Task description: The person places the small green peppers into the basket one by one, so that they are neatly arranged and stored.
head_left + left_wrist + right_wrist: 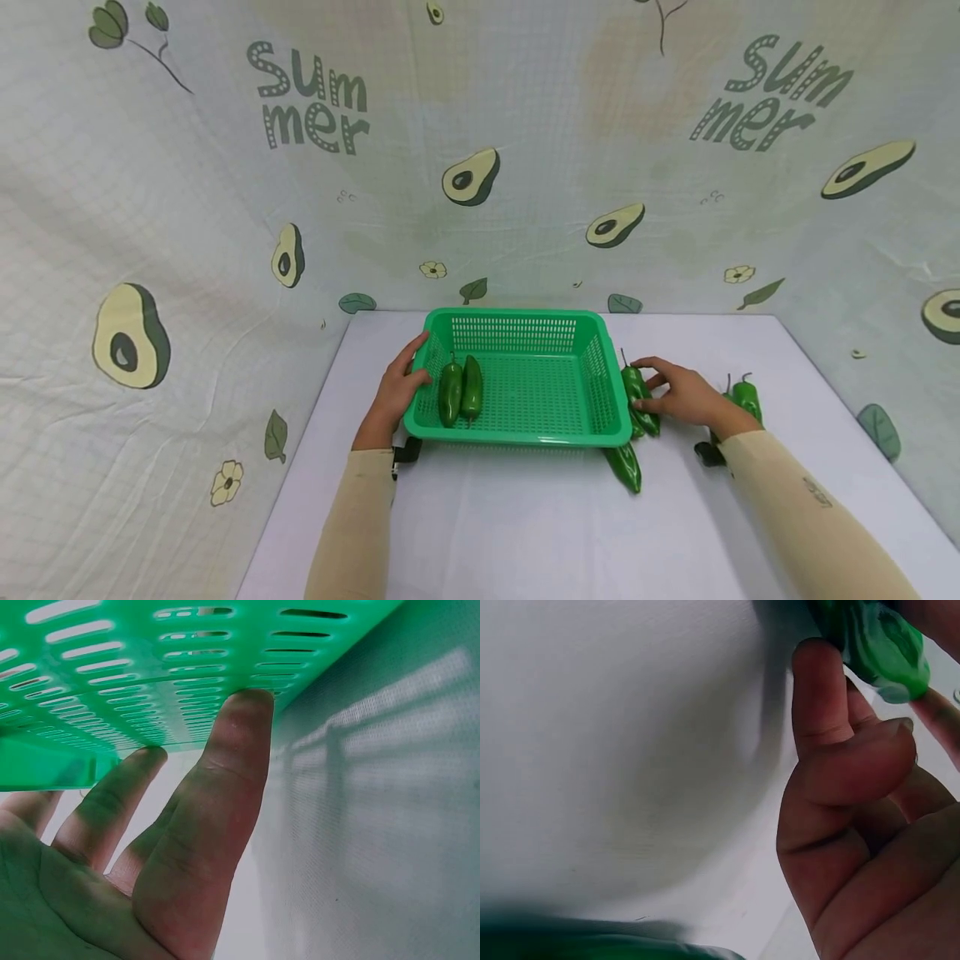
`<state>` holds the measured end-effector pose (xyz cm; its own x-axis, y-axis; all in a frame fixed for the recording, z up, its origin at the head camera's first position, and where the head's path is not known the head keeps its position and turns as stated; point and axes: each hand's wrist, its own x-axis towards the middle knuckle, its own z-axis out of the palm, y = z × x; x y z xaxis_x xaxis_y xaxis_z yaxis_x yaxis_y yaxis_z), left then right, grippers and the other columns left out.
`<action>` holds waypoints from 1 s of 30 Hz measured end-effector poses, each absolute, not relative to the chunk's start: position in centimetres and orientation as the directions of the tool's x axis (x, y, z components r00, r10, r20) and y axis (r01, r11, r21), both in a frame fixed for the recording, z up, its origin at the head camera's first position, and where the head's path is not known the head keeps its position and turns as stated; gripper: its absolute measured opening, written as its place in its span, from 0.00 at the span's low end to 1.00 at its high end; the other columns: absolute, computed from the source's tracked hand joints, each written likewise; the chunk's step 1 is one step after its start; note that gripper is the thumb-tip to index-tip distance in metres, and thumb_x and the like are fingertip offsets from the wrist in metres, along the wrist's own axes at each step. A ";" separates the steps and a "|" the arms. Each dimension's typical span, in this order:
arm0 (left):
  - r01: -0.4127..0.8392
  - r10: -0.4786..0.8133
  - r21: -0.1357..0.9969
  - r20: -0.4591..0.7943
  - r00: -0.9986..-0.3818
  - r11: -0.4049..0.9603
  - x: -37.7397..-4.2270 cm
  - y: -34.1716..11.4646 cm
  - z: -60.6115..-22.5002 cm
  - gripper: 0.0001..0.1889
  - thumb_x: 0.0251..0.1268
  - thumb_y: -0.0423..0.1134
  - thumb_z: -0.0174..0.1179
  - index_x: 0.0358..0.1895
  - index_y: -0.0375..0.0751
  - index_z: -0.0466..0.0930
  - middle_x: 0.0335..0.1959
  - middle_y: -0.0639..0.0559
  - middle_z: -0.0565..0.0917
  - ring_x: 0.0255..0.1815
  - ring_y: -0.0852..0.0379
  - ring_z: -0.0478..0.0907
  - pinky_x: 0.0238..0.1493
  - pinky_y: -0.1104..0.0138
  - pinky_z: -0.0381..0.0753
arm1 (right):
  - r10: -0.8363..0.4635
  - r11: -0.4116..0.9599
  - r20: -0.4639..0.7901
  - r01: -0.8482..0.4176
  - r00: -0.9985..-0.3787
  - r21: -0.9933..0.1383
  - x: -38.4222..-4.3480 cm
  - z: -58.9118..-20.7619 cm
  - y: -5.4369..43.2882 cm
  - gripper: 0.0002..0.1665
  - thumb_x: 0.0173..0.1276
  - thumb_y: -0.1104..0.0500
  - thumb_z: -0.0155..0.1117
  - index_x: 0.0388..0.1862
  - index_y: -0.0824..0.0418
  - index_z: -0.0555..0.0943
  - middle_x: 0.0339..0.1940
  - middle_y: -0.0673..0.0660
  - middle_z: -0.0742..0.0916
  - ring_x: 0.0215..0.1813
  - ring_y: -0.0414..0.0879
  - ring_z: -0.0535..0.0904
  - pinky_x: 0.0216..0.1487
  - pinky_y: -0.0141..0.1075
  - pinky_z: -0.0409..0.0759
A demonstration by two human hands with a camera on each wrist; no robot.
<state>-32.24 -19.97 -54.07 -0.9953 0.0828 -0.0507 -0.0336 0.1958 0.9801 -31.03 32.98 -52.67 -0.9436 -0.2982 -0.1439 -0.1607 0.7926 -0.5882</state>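
My left hand (393,392) rests against the left side of a green plastic basket (510,440). In the left wrist view its fairly straight fingers (240,742) touch the slotted outer wall. Inside the basket, at the left, two green chili peppers (450,392) lie side by side. Beyond the basket's right side, my right hand (686,396) pinches a green chili pepper (643,412) between thumb and fingers. That pepper (877,645) shows only in part in the right wrist view. Below it another pepper (625,468) lies on the table, partly hidden by the basket's corner.
More green chili peppers (746,398) lie to the right, partly behind my right wrist. A black wrist camera (708,454) sits under that wrist. The white table (510,533) is enclosed by fabric walls (525,250) printed with avocados.
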 end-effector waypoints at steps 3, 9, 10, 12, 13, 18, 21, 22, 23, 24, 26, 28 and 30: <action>-0.024 0.074 0.980 -0.040 -0.996 0.199 -32.2 -20.0 -54.2 0.46 0.59 0.33 0.58 0.80 0.79 0.63 0.73 0.42 0.76 0.55 0.43 0.78 0.44 0.57 0.81 | -0.287 0.794 -0.145 -0.150 -0.947 -0.589 -31.0 -52.7 32.9 0.46 0.67 0.46 0.78 0.78 0.53 0.68 0.55 0.68 0.87 0.42 0.50 0.87 0.45 0.51 0.84; -0.035 0.070 0.982 -0.049 -0.996 0.187 -32.0 -20.3 -54.2 0.46 0.60 0.32 0.58 0.80 0.79 0.63 0.73 0.41 0.76 0.55 0.43 0.79 0.44 0.58 0.82 | -0.268 0.804 -0.146 -0.137 -0.952 -0.579 -30.9 -52.5 32.9 0.44 0.66 0.45 0.78 0.75 0.53 0.68 0.49 0.65 0.88 0.38 0.48 0.86 0.42 0.48 0.83; -0.038 0.072 0.982 -0.052 -0.996 0.184 -32.0 -20.2 -54.2 0.46 0.60 0.32 0.58 0.80 0.78 0.63 0.73 0.41 0.76 0.55 0.43 0.79 0.44 0.58 0.82 | -0.261 0.809 -0.147 -0.133 -0.954 -0.572 -30.9 -52.4 32.9 0.43 0.66 0.45 0.78 0.74 0.53 0.69 0.48 0.65 0.88 0.38 0.48 0.86 0.42 0.48 0.83; -0.047 0.081 0.983 -0.062 -0.995 0.176 -31.9 -20.2 -54.0 0.46 0.61 0.32 0.58 0.81 0.76 0.62 0.73 0.40 0.75 0.55 0.43 0.79 0.44 0.58 0.82 | -0.249 0.820 -0.155 -0.123 -0.956 -0.559 -30.8 -52.2 33.1 0.43 0.66 0.45 0.78 0.73 0.52 0.69 0.47 0.64 0.88 0.39 0.49 0.86 0.42 0.49 0.83; -0.051 0.087 0.984 -0.067 -0.994 0.172 -31.9 -20.2 -53.9 0.46 0.62 0.32 0.57 0.82 0.75 0.61 0.74 0.40 0.75 0.55 0.43 0.79 0.43 0.58 0.82 | -0.249 0.824 -0.158 -0.123 -0.955 -0.554 -30.7 -52.1 33.2 0.43 0.66 0.45 0.78 0.73 0.54 0.68 0.47 0.64 0.88 0.39 0.50 0.86 0.42 0.50 0.82; -0.054 0.101 0.984 -0.072 -0.992 0.169 -32.1 -20.0 -53.7 0.46 0.64 0.32 0.57 0.84 0.71 0.58 0.76 0.39 0.73 0.56 0.43 0.79 0.43 0.58 0.82 | -0.224 0.843 -0.169 -0.103 -0.960 -0.528 -30.5 -51.6 33.5 0.44 0.65 0.43 0.78 0.74 0.54 0.68 0.47 0.63 0.88 0.42 0.54 0.85 0.44 0.53 0.81; -0.040 0.096 0.983 -0.059 -0.994 0.181 -32.1 -20.0 -53.7 0.46 0.63 0.32 0.57 0.83 0.72 0.59 0.76 0.41 0.73 0.56 0.44 0.78 0.43 0.58 0.81 | -0.213 0.844 -0.166 -0.096 -0.963 -0.527 -30.5 -51.3 33.7 0.45 0.65 0.42 0.78 0.75 0.53 0.68 0.47 0.62 0.88 0.45 0.56 0.83 0.45 0.53 0.81; -0.035 0.095 0.982 -0.053 -0.994 0.186 -32.1 -20.0 -53.7 0.46 0.62 0.32 0.57 0.83 0.73 0.60 0.76 0.41 0.73 0.56 0.44 0.77 0.44 0.58 0.81 | -0.215 0.843 -0.165 -0.098 -0.963 -0.529 -30.6 -51.2 33.8 0.46 0.65 0.42 0.78 0.75 0.53 0.68 0.47 0.62 0.88 0.45 0.57 0.83 0.45 0.54 0.81; -0.031 0.092 0.981 -0.050 -0.994 0.189 -32.1 -20.0 -53.8 0.46 0.62 0.32 0.57 0.82 0.74 0.61 0.75 0.42 0.73 0.56 0.44 0.77 0.44 0.58 0.81 | -0.219 0.842 -0.163 -0.101 -0.962 -0.530 -30.6 -51.1 33.8 0.46 0.65 0.42 0.77 0.75 0.53 0.67 0.47 0.62 0.88 0.46 0.57 0.84 0.44 0.54 0.81; -0.027 0.090 0.981 -0.045 -0.995 0.192 -32.1 -20.0 -53.8 0.46 0.61 0.32 0.57 0.82 0.75 0.61 0.75 0.42 0.74 0.56 0.44 0.77 0.44 0.58 0.81 | -0.221 0.840 -0.161 -0.104 -0.962 -0.532 -30.6 -51.0 33.9 0.46 0.65 0.42 0.77 0.76 0.53 0.67 0.47 0.62 0.88 0.45 0.56 0.84 0.44 0.53 0.81; -0.021 0.087 0.981 -0.038 -0.996 0.194 -32.1 -20.0 -53.9 0.46 0.61 0.33 0.58 0.81 0.77 0.62 0.74 0.43 0.74 0.55 0.43 0.78 0.44 0.58 0.81 | -0.225 0.841 -0.153 -0.112 -0.962 -0.529 -30.7 -50.8 34.0 0.45 0.66 0.42 0.77 0.76 0.53 0.68 0.48 0.63 0.88 0.45 0.55 0.85 0.44 0.53 0.81; -0.018 0.085 0.981 -0.035 -0.996 0.195 -32.1 -20.0 -54.0 0.46 0.60 0.33 0.58 0.80 0.78 0.63 0.74 0.43 0.75 0.54 0.43 0.78 0.44 0.57 0.81 | -0.227 0.841 -0.148 -0.117 -0.962 -0.529 -30.7 -50.5 34.1 0.45 0.66 0.42 0.77 0.76 0.52 0.68 0.48 0.63 0.88 0.43 0.54 0.86 0.44 0.53 0.82; -0.020 0.084 0.979 -0.037 -0.996 0.202 -32.1 -20.1 -54.0 0.46 0.60 0.34 0.58 0.80 0.78 0.63 0.73 0.42 0.76 0.54 0.43 0.79 0.43 0.57 0.82 | -0.234 0.838 -0.146 -0.123 -0.961 -0.531 -30.8 -50.1 34.0 0.45 0.66 0.42 0.77 0.76 0.53 0.67 0.49 0.65 0.88 0.43 0.54 0.86 0.44 0.55 0.82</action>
<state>-32.15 -20.09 -54.02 -0.9958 0.0837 -0.0374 -0.0199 0.2016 0.9793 -30.78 34.00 -50.08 -0.9613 -0.2338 -0.1457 -0.1235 0.8384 -0.5309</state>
